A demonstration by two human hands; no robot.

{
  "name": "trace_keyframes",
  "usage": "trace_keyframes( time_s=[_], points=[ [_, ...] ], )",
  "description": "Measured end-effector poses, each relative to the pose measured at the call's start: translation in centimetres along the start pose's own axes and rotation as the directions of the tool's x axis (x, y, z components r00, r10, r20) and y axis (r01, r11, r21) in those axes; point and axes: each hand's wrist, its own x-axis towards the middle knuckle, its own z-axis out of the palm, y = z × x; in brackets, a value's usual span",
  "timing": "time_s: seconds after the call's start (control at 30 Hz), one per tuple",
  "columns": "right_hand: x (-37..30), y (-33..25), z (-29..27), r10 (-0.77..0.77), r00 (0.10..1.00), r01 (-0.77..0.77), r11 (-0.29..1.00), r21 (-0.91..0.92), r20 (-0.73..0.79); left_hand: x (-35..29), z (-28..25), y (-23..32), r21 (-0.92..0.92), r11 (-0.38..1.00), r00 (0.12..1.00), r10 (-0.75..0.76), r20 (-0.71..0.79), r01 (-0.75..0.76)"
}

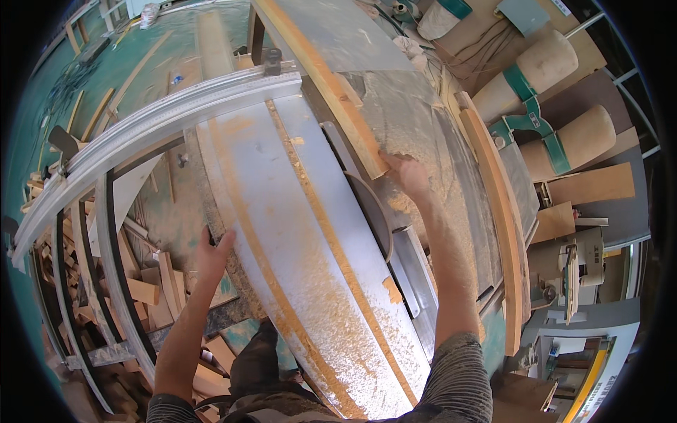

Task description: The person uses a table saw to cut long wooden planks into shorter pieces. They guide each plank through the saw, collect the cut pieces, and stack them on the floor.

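My right hand (412,176) is at the near end of a long wooden board (352,127), its curled fingers against the board's right side. The board runs away along the saw table (416,120), which is strewn with sawdust. Just nearer than the board's end, a round saw blade (374,211) stands in the slot beside the pale sliding table (282,190). At the left edge of that sliding table is my left hand (214,254). Its thumb lies by the edge, with the fingers apart from it and partly hidden, and no loose piece shows in it.
A metal crosscut fence (176,106) crosses the far end of the sliding table. Under its frame (106,247) lie many wood offcuts (141,289). Another long timber (493,218) lies along the right side. Dust-collector bags (539,67) with green fittings stand farther right.
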Motion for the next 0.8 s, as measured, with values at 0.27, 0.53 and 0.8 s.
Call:
trace_keyframes(
  time_s=[0.27,0.53,0.8],
  points=[
    [-0.5,-0.9,-0.6,0.055,0.998,-0.062,0.962,0.264,0.033,-0.1,0.1,1.2,-0.006,1.000,1.000,-0.021,0.020,0.021],
    [-3.1,1.0,-3.1,0.253,0.967,-0.206,0.756,0.621,0.013,-0.7,-0.3,3.6,0.054,0.997,0.998,0.053,-0.044,-0.051],
    [-22.9,-2.2,-24.2,0.562,0.818,-0.329,0.630,0.704,-0.121,-2.4,-1.9,4.1,0.087,0.996,0.996,0.029,-0.085,-0.022]
  ],
)
